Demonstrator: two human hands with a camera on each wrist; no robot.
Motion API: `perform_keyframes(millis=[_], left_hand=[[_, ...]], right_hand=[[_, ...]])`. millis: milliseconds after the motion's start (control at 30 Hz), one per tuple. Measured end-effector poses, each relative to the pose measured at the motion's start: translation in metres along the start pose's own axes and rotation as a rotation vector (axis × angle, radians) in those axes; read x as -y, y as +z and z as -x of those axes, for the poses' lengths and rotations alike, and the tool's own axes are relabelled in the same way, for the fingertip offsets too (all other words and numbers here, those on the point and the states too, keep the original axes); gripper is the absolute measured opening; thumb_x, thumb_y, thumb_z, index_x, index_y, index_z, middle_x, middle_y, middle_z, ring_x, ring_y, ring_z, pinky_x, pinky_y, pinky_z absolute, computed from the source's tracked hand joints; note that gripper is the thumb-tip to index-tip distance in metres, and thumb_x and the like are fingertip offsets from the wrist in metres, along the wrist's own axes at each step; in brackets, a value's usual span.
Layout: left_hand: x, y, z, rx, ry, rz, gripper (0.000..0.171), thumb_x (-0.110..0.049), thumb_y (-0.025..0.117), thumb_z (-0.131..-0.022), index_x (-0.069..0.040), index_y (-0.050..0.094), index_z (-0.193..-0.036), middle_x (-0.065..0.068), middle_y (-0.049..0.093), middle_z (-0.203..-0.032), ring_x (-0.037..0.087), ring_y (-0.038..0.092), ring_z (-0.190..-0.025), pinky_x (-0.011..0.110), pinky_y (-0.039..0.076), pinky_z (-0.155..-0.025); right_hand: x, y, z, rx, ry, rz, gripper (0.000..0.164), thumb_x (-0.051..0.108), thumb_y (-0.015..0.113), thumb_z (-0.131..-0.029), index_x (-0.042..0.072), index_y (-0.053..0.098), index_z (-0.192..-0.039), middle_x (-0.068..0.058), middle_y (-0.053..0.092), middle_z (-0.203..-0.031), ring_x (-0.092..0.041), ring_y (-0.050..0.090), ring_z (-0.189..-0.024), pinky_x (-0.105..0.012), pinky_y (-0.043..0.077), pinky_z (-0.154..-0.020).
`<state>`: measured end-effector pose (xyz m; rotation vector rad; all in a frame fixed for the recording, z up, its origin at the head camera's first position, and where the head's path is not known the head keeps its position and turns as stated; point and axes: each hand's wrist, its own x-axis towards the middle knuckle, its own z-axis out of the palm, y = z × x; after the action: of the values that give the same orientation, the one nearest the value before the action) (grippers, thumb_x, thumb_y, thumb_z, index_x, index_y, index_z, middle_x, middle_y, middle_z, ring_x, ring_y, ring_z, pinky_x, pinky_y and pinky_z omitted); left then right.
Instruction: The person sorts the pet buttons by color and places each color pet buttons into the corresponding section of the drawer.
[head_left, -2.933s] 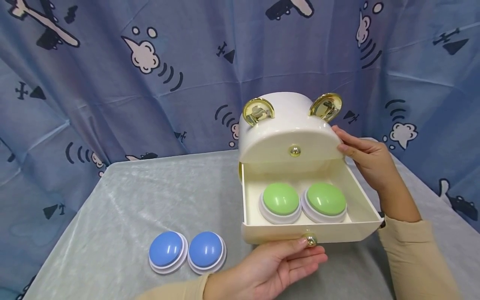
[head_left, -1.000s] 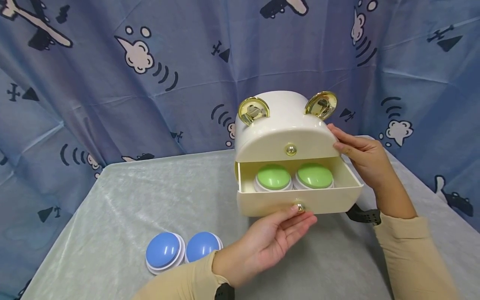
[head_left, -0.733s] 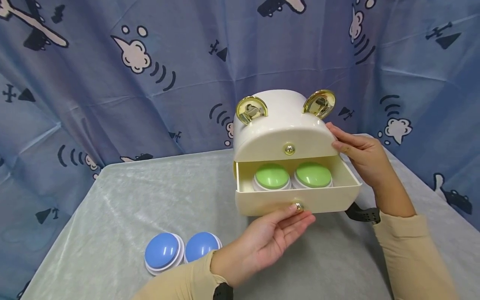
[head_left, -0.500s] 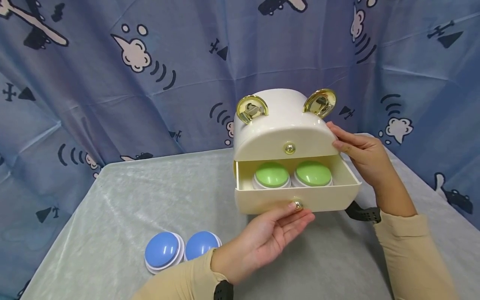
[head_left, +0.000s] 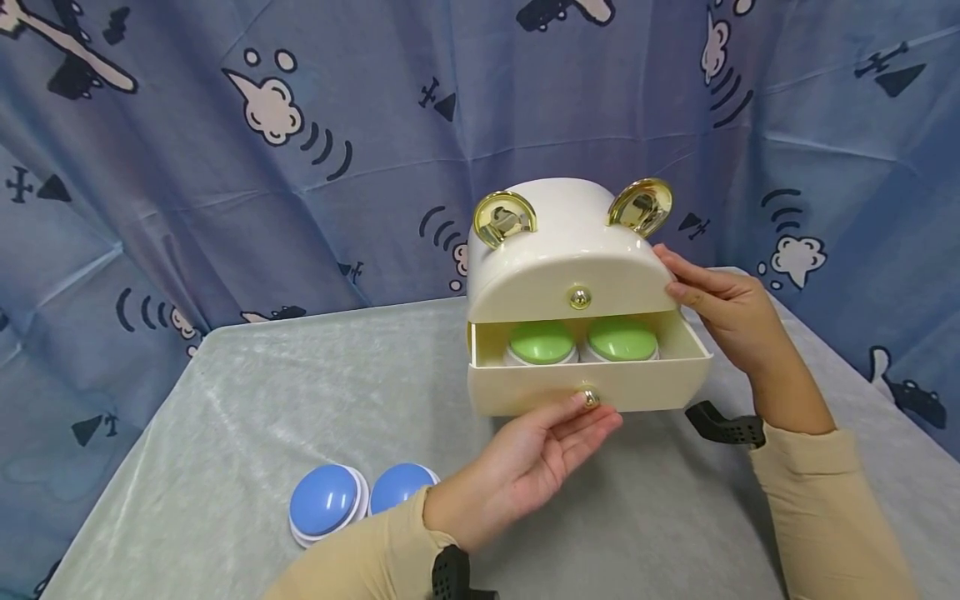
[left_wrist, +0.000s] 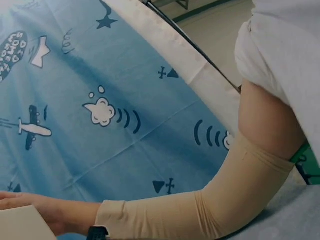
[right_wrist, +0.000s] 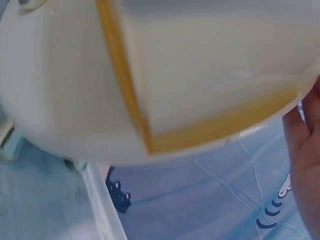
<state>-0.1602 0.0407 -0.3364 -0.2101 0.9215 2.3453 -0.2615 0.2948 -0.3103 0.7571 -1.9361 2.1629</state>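
Observation:
A white drawer box (head_left: 555, 275) with two gold ears has its lower drawer (head_left: 645, 385) partly pulled out. Two green dome-topped buttons (head_left: 543, 342) on white bases sit side by side inside that drawer. My left hand (head_left: 521, 467) pinches the drawer's gold knob (head_left: 591, 396) by the thumb and forefinger, its other fingers stretched out under the drawer front. On the box's right side, my right hand (head_left: 731, 321) grips the edge, thumb in front and fingers behind. The right wrist view has the box's white shell (right_wrist: 60, 75) close up, with the right hand (right_wrist: 306, 165) at the edge.
Two blue dome-topped buttons (head_left: 324, 500) lie on the grey cloth-covered table (head_left: 315, 383), front left. My left sleeve (head_left: 367, 550) partly covers one. A blue patterned curtain (head_left: 375, 125) hangs behind the table. Black straps (head_left: 723, 423) are on both wrists.
The drawer has slid inward, pushed by my left hand at its knob, and the green buttons have gone farther under the box top. My right hand keeps its grip on the box's side.

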Motion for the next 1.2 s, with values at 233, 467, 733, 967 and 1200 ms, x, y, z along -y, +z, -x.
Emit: perform_keyframes(millis=[233, 467, 733, 967, 1200], left_hand=[[-0.003, 0.001, -0.012, 0.000, 0.024, 0.020, 0.012, -0.008, 0.054, -0.101, -0.005, 0.065, -0.097, 0.009, 0.071, -0.099, 0.019, 0.070, -0.102, 0.026, 0.055, -0.098], [-0.007, 0.002, -0.022, -0.019, 0.064, 0.024, 0.012, -0.008, 0.053, -0.101, -0.004, 0.064, -0.099, 0.009, 0.070, -0.098, 0.019, 0.070, -0.100, 0.027, 0.054, -0.099], [-0.010, 0.001, -0.033, -0.045, 0.091, 0.036, 0.012, -0.009, 0.051, -0.103, -0.006, 0.063, -0.100, 0.009, 0.068, -0.100, 0.025, 0.064, -0.120, 0.030, 0.047, -0.109], [-0.014, 0.001, -0.040, -0.037, 0.100, 0.052, 0.013, -0.009, 0.051, -0.103, -0.006, 0.063, -0.099, 0.009, 0.068, -0.100, 0.027, 0.061, -0.125, 0.030, 0.046, -0.110], [-0.018, 0.002, -0.044, -0.042, 0.096, 0.070, 0.015, -0.008, 0.050, -0.103, -0.006, 0.062, -0.095, 0.009, 0.067, -0.097, 0.029, 0.057, -0.130, 0.031, 0.045, -0.110]], right_hand=[[0.000, 0.000, 0.000, 0.020, -0.017, -0.020, 0.038, -0.005, 0.055, -0.097, 0.002, 0.058, -0.134, 0.010, 0.065, -0.131, 0.002, 0.058, -0.125, -0.009, 0.046, -0.100], [0.000, 0.000, 0.001, 0.019, -0.012, -0.021, 0.039, -0.005, 0.055, -0.097, 0.003, 0.057, -0.134, 0.011, 0.065, -0.132, 0.002, 0.058, -0.125, -0.010, 0.047, -0.099], [-0.001, 0.001, 0.001, 0.016, -0.022, -0.060, 0.039, -0.008, 0.055, -0.096, 0.002, 0.058, -0.133, 0.009, 0.066, -0.131, -0.001, 0.058, -0.126, -0.010, 0.046, -0.101], [0.000, 0.000, 0.001, -0.001, -0.001, -0.039, 0.039, -0.006, 0.056, -0.096, 0.003, 0.058, -0.134, 0.010, 0.065, -0.132, 0.001, 0.057, -0.126, -0.009, 0.047, -0.099], [-0.002, -0.001, 0.001, 0.022, -0.024, -0.052, 0.039, -0.007, 0.055, -0.096, 0.002, 0.057, -0.134, 0.009, 0.065, -0.132, 0.001, 0.057, -0.127, -0.011, 0.047, -0.101]])
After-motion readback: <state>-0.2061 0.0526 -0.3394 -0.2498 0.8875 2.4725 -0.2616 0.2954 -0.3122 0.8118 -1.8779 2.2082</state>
